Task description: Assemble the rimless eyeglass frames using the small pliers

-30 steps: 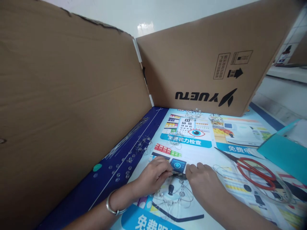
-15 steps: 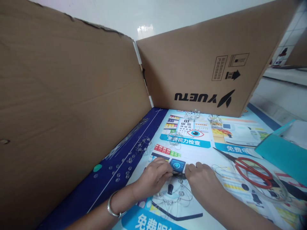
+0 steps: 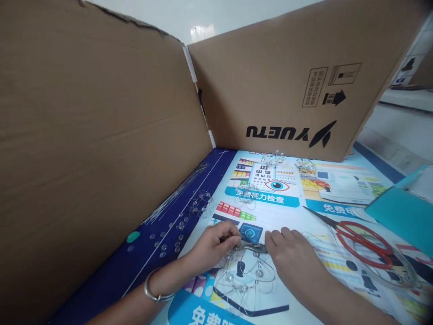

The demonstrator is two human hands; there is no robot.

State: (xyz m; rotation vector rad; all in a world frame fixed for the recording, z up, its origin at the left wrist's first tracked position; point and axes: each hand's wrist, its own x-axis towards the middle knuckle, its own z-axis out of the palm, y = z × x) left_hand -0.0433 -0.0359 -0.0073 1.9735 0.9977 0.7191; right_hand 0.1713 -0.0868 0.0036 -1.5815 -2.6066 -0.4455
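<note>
My left hand (image 3: 218,243), with a silver bangle at its wrist, pinches the edge of a beaded wire piece (image 3: 242,288). Clear beads and thin looping wires of that piece hang below both hands. Closed around a pair of pliers (image 3: 256,248) is my right hand (image 3: 289,253); the handles are hidden in the palm. The metal jaws point left and meet the wire beside my left fingertips. Whether they grip the wire is too small to tell.
Red-handled scissors (image 3: 365,243) lie to the right, near a teal folder (image 3: 402,203). Loose clear beads (image 3: 163,247) and cut wires (image 3: 176,194) are at left. Other beaded wire pieces (image 3: 273,159) sit farther back. Cardboard panels (image 3: 270,90) wall the left and back.
The pliers' jaws show more plainly now between my hands. My right hand has shifted slightly right, and the view has moved a little.
</note>
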